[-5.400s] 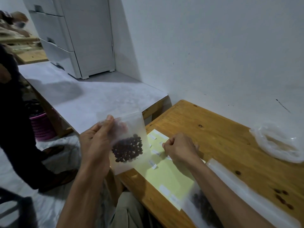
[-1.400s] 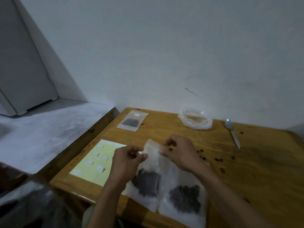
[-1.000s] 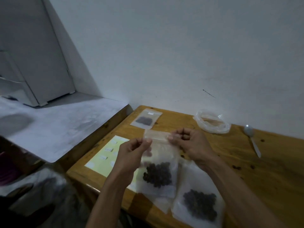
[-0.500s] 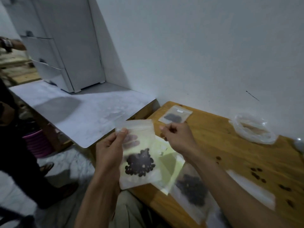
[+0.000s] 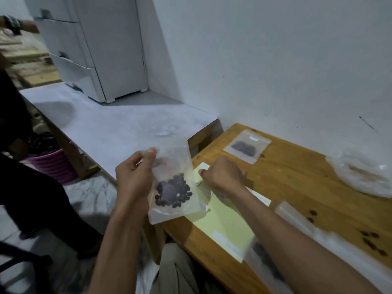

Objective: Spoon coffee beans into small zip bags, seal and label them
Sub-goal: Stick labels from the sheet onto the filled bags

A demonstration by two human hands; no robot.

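Note:
My left hand grips a small clear zip bag upright by its left side, off the table's left edge; dark coffee beans sit in its lower half. My right hand is down on the pale yellow label sheet, fingers curled at a white sticker; whether it pinches the sticker is hidden. A labelled bean bag lies flat at the table's far corner. Another filled bag lies partly under my right forearm.
The wooden table carries a crumpled clear plastic bag at far right and loose beans near the right edge. A grey lower counter and white cabinet stand left. A person in dark clothes stands at left.
My right hand has dropped from beside the bag onto the label sheet, which now lies flat. My left hand still holds the bean bag up. The view has shifted right.

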